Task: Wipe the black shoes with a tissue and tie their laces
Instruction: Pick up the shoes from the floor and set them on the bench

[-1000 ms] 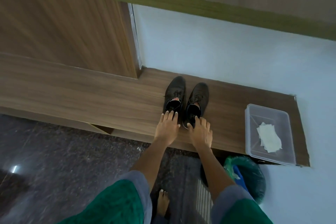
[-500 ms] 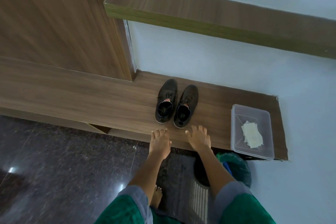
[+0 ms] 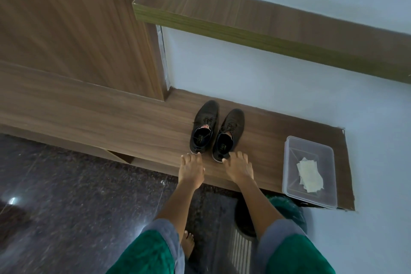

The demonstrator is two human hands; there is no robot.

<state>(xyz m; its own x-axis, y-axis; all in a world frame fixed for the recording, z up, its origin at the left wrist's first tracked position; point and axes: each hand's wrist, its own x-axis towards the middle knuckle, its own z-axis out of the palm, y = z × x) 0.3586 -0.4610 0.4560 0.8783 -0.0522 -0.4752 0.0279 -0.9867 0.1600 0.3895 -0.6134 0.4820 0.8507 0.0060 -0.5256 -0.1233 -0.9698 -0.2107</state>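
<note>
1. Since half a second ago, both hands have crept forward to the shoe heels again.
2. Left hand [image 3: 191, 170] and right hand [image 3: 239, 168] lie flat, fingers straight, holding nothing.
3. Nothing looks wiped or tied yet, as far as I can judge.
4. Black shoes [image 3: 216, 130] stand just beyond my fingertips on the desk [image 3: 111, 122]; tissues [image 3: 310, 173] lie in the clear plastic box [image 3: 289, 162], off to my right hand's right.

The green bin [image 3: 289, 207] sits mostly hidden beneath the wooden ledge [image 3: 133, 122] and forearm.
</note>
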